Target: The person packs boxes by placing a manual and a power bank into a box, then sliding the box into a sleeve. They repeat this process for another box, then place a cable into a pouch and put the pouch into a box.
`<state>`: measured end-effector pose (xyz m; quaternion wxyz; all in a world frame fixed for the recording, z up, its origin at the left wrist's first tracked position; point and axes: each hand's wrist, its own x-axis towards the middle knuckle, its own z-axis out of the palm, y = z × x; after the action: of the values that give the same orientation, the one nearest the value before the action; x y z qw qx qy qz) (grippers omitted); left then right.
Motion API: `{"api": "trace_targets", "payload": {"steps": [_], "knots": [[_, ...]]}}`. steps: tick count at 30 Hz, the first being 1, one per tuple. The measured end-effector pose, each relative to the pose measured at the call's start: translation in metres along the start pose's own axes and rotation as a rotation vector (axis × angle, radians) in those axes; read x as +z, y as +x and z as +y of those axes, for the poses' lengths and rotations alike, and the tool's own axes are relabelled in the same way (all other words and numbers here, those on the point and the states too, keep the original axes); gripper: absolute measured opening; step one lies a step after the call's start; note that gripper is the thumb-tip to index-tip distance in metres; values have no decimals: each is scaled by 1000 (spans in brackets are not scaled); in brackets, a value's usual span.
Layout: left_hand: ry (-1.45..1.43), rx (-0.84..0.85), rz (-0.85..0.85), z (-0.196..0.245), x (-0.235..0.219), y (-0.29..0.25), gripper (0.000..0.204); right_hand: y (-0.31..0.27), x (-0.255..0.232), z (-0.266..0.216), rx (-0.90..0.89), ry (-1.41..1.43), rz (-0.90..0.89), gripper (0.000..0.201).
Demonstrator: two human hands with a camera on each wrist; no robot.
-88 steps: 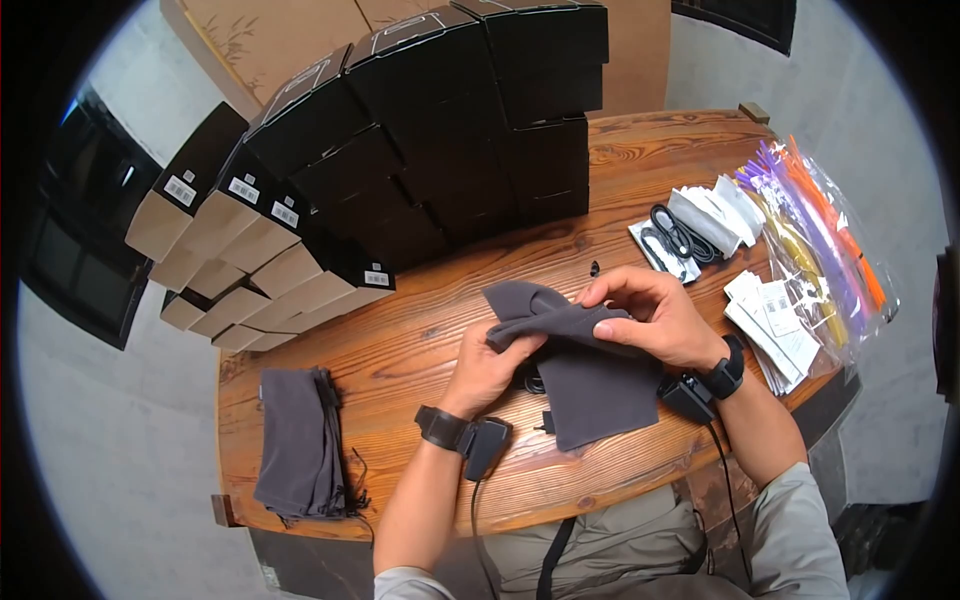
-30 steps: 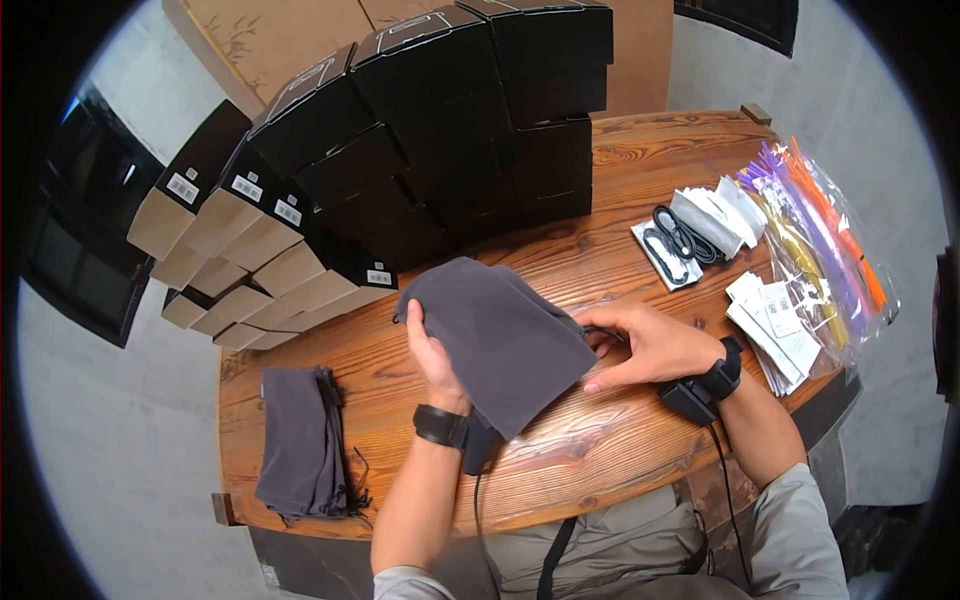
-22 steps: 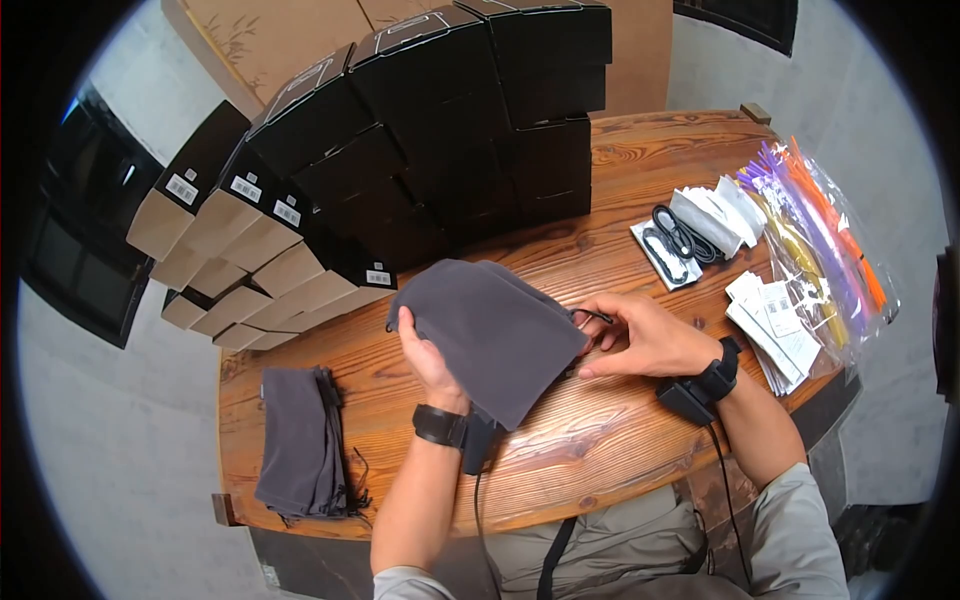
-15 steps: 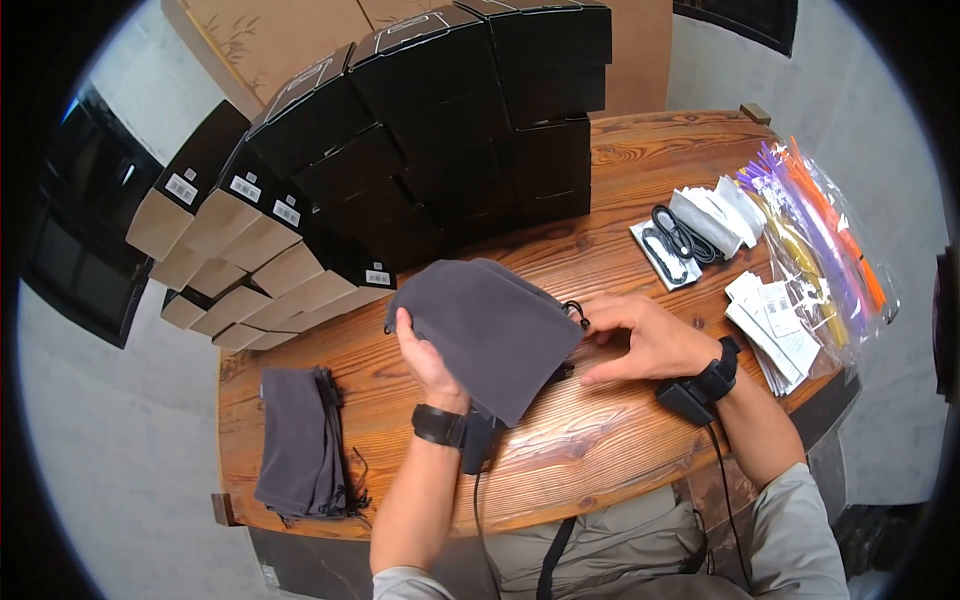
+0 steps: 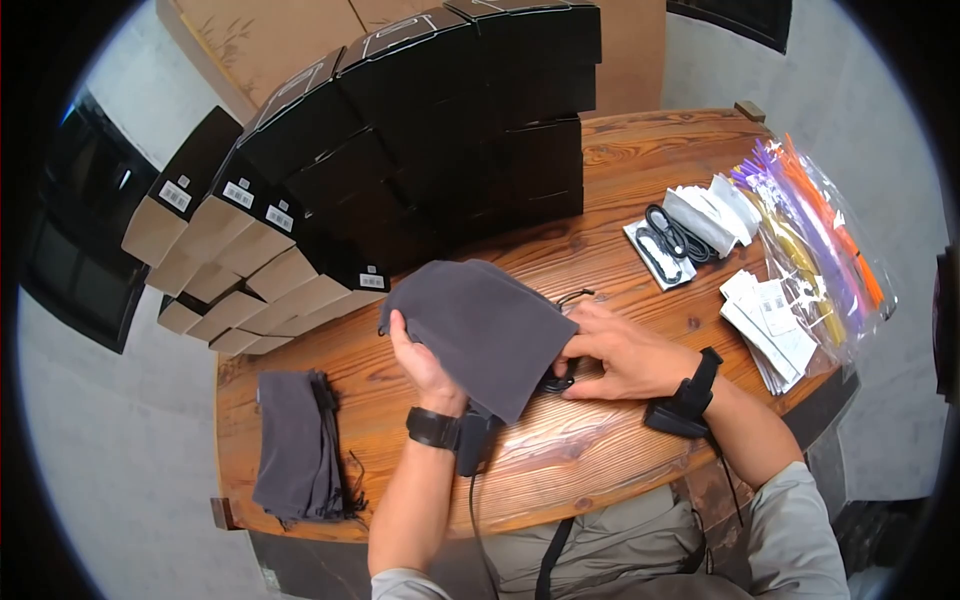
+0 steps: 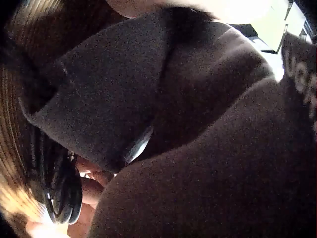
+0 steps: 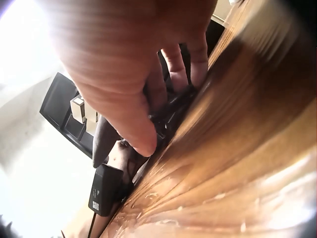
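My left hand (image 5: 425, 370) holds a dark grey drawstring pouch (image 5: 480, 330) over the middle of the table, thumb along its left edge and the other fingers hidden beneath. A black cord (image 5: 575, 296) sticks out at the pouch's right side. Just right of the pouch, my right hand (image 5: 630, 355) reaches down to the wood and grips a coiled black cable (image 5: 562, 382). In the right wrist view the thumb and fingers lie on either side of the black cable (image 7: 171, 115). The left wrist view shows the coil (image 6: 64, 191) beside the pouch's folded cloth (image 6: 109, 94), with fingers behind it.
Stacked black boxes (image 5: 460, 130) form a wall at the back left. A pile of grey pouches (image 5: 295, 440) lies front left. To the right are black cables (image 5: 675, 235) on white packets, paper slips (image 5: 765, 325) and a clear bag of coloured ties (image 5: 820, 240).
Earlier both hands handled the pouch; it then swung left and up in my left hand. My right hand has let go of the pouch's cord and moved down onto the coiled cable.
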<state>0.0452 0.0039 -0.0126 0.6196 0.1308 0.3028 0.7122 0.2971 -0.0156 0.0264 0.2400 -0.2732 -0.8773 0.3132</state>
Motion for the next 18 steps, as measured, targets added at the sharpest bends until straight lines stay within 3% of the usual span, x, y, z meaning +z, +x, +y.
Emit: {"api": "trace_targets", "payload": {"steps": [2,8,15,16,18], "knots": [[3,-28,15,2,9,-8,59,0,-6,-3,45,-50,-19,22],[6,-29,4,0,8,-7,60,-4,-4,2,46,-171,177,17],[30,-7,10,1,12,-9,60,-5,-21,-3,286,-119,211,20],[21,-14,15,1,12,-9,60,-5,-20,1,233,-128,285,20],[4,-28,26,1,11,-8,59,-4,-23,1,293,-116,391,19]]}}
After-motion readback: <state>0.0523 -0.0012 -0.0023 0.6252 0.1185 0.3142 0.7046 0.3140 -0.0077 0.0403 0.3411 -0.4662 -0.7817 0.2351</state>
